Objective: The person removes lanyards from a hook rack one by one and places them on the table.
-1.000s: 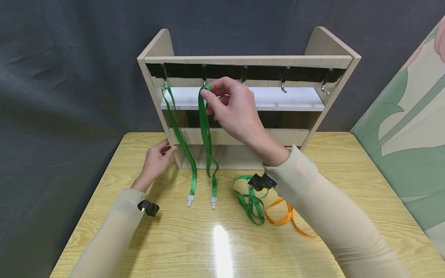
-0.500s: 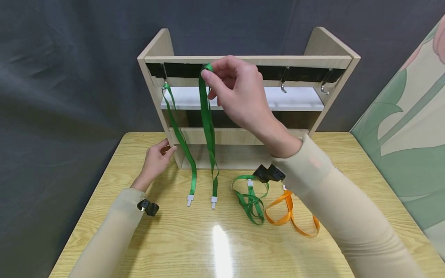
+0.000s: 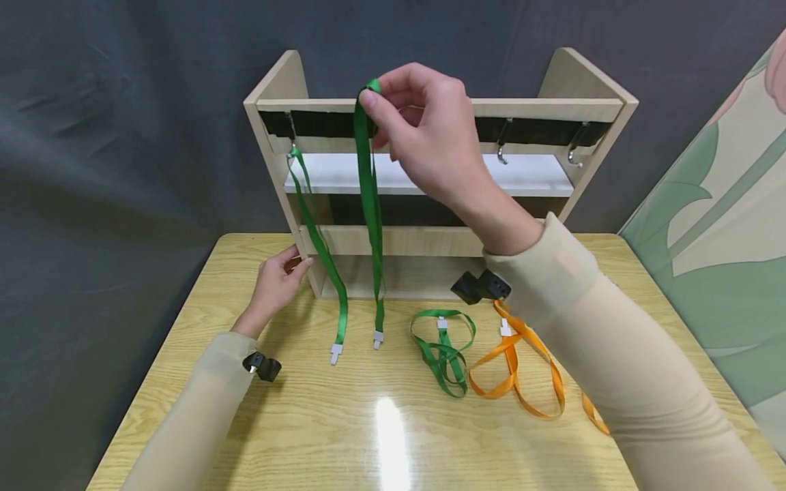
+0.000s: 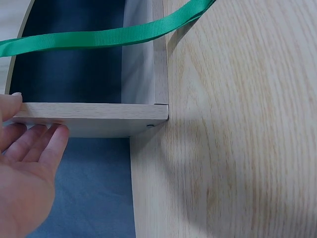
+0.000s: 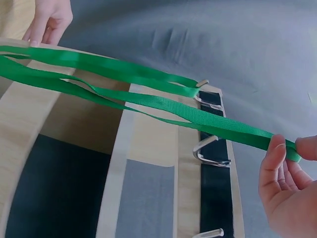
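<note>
My right hand pinches the top of a green lanyard between thumb and fingers, above the hook rail of a small wooden shelf. The strap hangs down with its white clip at the bottom. In the right wrist view the hook beside it is bare, and the lanyard's loop is clear of it. Another green lanyard hangs from the leftmost hook. At the shelf's lower left, my left hand grips the side panel, thumb on one face and fingers on the other.
On the wooden table lie a loose green lanyard and an orange lanyard. Part of an orange strap shows beside the right sleeve. Bare hooks line the rail's right side. A dark curtain hangs behind.
My right hand has risen from the second hook to above the rail, lifting the green lanyard off it. The lanyard's clip has come up slightly. My left hand stays on the side panel.
</note>
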The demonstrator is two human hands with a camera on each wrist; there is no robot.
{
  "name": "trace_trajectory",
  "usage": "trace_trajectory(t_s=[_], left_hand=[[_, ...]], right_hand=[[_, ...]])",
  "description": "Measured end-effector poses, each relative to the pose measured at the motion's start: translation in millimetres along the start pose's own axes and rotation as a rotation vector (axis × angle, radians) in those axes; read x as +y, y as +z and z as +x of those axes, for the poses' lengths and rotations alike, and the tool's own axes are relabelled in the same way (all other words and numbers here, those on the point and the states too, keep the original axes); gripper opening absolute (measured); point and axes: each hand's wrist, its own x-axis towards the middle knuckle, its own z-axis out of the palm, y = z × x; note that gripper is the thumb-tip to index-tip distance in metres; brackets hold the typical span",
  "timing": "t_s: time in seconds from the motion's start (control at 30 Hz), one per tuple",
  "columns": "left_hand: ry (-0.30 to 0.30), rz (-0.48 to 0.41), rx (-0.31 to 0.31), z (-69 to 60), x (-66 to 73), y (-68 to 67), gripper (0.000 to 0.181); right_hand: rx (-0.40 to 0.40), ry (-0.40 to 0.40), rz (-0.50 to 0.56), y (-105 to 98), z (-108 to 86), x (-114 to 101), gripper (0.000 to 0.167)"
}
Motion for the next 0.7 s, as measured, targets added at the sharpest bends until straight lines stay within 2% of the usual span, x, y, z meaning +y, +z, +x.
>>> trace_trajectory(t_s=[0.23, 0.5, 0.7], left_hand=[[-0.005, 0.007, 0.0, -0.4, 1.9, 0.0, 0.036], [-0.011, 0.009, -0.001, 0.1, 0.9, -0.3, 0.036], [-0.015, 0.004, -0.003, 0.5, 0.2, 0.1, 0.036]], right_hand=[[0.002, 0.029, 0.026, -4, 3.5, -2, 0.019], [-0.038, -0.009, 0.027, -6, -6.8, -5, 0.017], [-0.053, -0.006, 0.047, -4, -15.1, -9, 0.014]])
